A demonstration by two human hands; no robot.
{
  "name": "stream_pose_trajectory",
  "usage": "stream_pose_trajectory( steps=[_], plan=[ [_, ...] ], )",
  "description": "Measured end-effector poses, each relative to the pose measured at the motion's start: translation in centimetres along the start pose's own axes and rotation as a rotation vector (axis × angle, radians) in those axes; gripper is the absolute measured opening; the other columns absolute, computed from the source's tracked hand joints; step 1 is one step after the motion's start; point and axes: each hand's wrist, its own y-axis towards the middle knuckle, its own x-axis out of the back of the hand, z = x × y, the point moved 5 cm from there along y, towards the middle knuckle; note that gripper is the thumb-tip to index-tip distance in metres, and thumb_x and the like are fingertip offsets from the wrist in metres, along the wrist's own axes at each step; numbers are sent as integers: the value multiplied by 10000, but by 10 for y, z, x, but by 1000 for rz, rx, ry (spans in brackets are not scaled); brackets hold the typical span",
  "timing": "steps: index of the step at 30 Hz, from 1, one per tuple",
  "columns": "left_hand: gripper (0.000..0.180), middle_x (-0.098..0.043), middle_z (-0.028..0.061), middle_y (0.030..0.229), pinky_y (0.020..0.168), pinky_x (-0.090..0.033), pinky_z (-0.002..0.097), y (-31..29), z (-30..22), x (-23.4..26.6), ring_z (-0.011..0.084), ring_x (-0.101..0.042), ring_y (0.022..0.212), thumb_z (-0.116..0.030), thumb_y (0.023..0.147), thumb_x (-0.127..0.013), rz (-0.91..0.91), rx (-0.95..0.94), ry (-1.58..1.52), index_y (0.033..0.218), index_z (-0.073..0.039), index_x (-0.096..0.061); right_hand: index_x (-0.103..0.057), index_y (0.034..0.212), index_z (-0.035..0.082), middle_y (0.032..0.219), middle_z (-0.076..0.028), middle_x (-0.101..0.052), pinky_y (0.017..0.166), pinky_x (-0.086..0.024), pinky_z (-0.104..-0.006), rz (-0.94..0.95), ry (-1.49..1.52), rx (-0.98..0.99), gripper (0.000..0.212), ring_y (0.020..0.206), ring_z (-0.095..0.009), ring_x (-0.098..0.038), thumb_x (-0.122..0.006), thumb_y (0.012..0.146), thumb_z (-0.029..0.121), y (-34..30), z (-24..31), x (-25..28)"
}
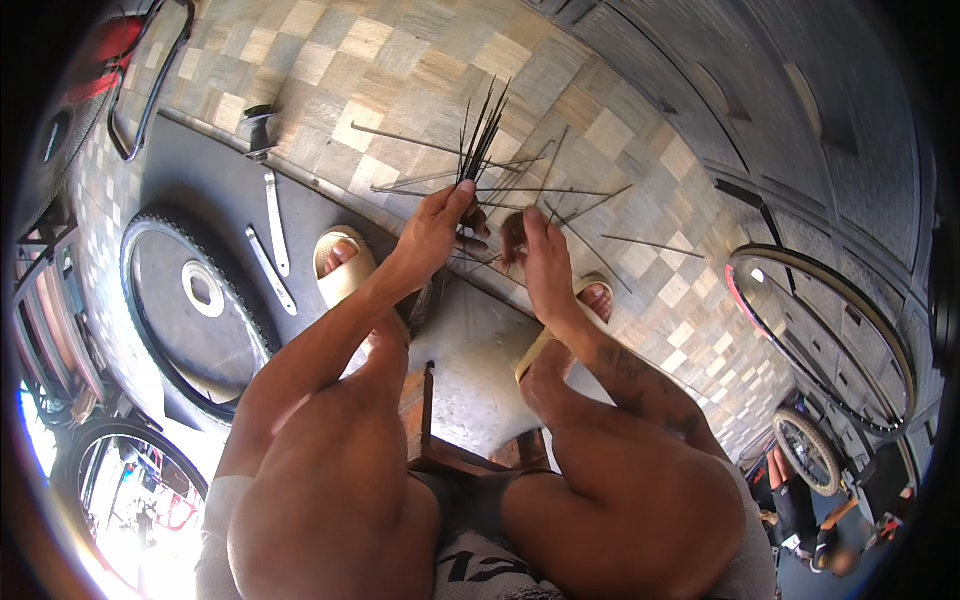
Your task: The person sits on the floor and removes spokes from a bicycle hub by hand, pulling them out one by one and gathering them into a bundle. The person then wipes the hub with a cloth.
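Between my knees, above the floor, my left hand is closed around a bundle of thin dark bicycle spokes. The spokes stand up out of the fist and fan slightly toward their far ends. Just to its right is my right hand, its fingers curled together; whatever they pinch, if anything, is too small to make out. Several loose spokes lie crossed on the tiled floor beyond both hands. One single spoke rests farther right.
Left of my feet, a grey mat holds two silver wrenches and a bicycle tyre. A dark hub-like part stands by its far edge. On the right, a bare rim leans near grey panels. Another person's legs show at lower right.
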Motion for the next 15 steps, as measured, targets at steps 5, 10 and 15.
stream_pose_trajectory(
  steps=[5, 10, 15],
  plan=[
    [388, -726, 91, 963, 723, -579, 336, 0, 5, -6, 169, -676, 874, -354, 1173, -485, -7, -60, 220, 1204, -9, -661, -693, 1124, -36, 967, -96, -730, 804, -542, -380, -57, 123, -24, 522, 919, -187, -674, -450, 1157, 424, 35, -3, -21],
    [349, -591, 34, 760, 512, -456, 295, -4, 6, 2, 121, -553, 599, -363, 1168, -500, 26, 99, 326, 1044, -54, -606, -671, 1184, -48, 1106, -139, -711, 977, -530, -435, 234, -224, 294, 432, 1069, -278, -682, -613, 1101, 372, 31, 2, -17],
    [393, -506, -4, 721, 480, -346, 292, -11, 3, 10, 90, -449, 555, -463, 1162, -487, 56, 163, 135, 1050, -100, -587, -648, 1324, 74, 1273, -185, -647, 1107, -489, -473, -364, -948, 622, 408, 1234, -398, -620, -776, 937, 83, -5, 6, 120]
  ],
)
